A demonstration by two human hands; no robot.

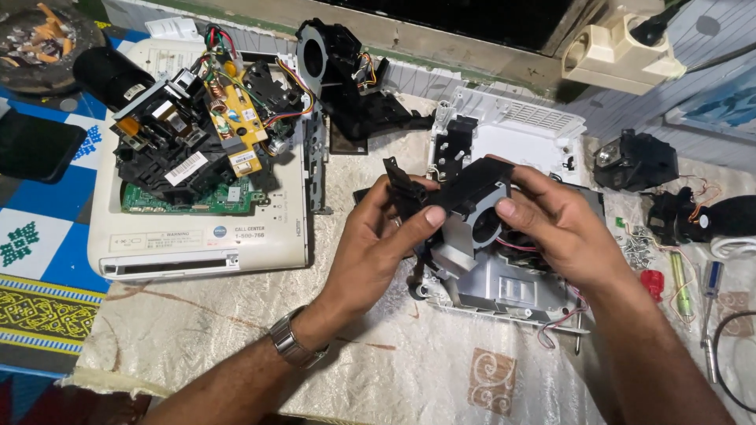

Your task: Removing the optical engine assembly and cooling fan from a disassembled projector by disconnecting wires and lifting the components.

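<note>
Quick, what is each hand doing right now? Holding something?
Left hand: closed on the black fan housing, thumb on its front.
Right hand: closed on the same fan housing from the other side.

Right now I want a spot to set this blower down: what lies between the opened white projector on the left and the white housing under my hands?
In the head view, a grey metal bracket and bare cream cloth lie between the white projector and the white housing.

A repair workbench: gutted projectors [197, 157], loose screws [636, 244], screwdrivers [711, 315].
</note>
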